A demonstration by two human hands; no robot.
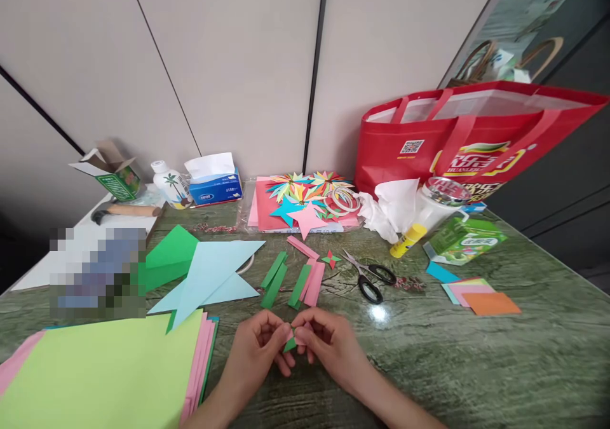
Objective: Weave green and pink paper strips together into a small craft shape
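1. Green marbled tabletop (476,365), glossy, one glare spot near the middle. Pale wall panels with dark seams behind.
2. Far left, back: open cardboard box (112,173), flaps up, contents not visible. Wooden-handled tool (128,210) lying flat. White plastic bottle (169,184) with a palm-tree print. Blue tissue box (214,184), a white sheet sticking out of its top.
3. Near left: stack of flat paper sheets (105,372), lime on top, pink and green edges beneath. Behind it a folded green sheet (169,254), overlapped by a large pale-blue pointed paper shape (212,273).
4. Centre: folded green strips (276,279) and pink strips (312,279) lying loose, side by side. Small red-and-green paper star (330,259) just beside them. Farther back, multi-coloured paper stars (305,203) and white tape rolls (345,200) on pink and red sheets.
5. Centre front: left hand (257,353) and right hand (328,346) together, fingertips of both pinched on a small folded paper piece (292,342), green and pink, held just above the table edge.
6. Right of centre: black-handled scissors (369,276); crumpled white tissue (388,210); yellow glue stick (407,239) on its side; white lidded tub (441,200); green carton (464,239).
7. Far right: red glossy bag (476,136), top open, contents unreadable. In front, small paper squares (481,295), orange, pink and blue, fanned flat.
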